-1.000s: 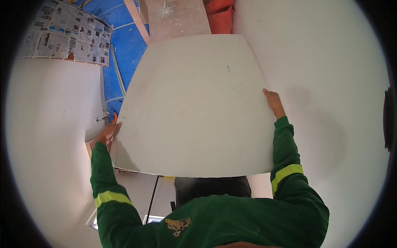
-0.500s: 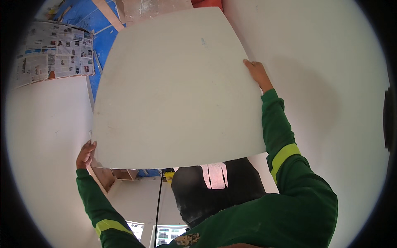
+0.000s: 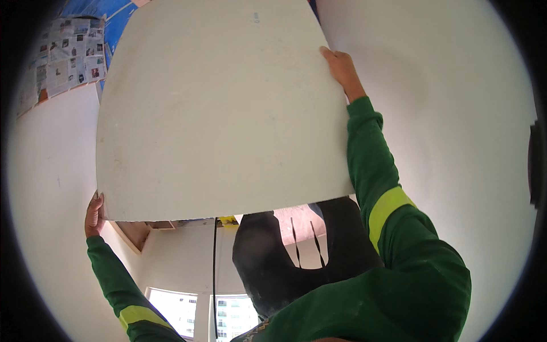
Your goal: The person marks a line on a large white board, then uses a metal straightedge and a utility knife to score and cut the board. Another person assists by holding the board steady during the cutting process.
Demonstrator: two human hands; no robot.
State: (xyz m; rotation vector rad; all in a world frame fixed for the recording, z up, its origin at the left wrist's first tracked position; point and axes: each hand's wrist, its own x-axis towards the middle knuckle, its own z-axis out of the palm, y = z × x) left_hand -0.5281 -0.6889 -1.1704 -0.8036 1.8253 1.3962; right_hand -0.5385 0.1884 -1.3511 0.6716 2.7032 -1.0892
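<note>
1. Fingers (image 3: 326, 52) of the right hand (image 3: 343, 71) are closed on the right edge of the white panel (image 3: 222, 114), with the thumb against the face. Near the lower left corner, the left hand (image 3: 94, 214) is closed about the edge; its grip is partly hidden.
2. At right, a white wall (image 3: 444, 142) is seen beside the raised arm.
3. The panel is held between both hands, tilted slightly in view, above the green-clad torso (image 3: 376, 302).
4. At upper left, a newspaper-covered surface (image 3: 68, 54) is seen beside blue sheeting (image 3: 121, 23).
5. Below the panel, bright windows (image 3: 176, 308) are visible.
6. Under its lower edge, a small yellow object (image 3: 228, 221) is partly exposed.
</note>
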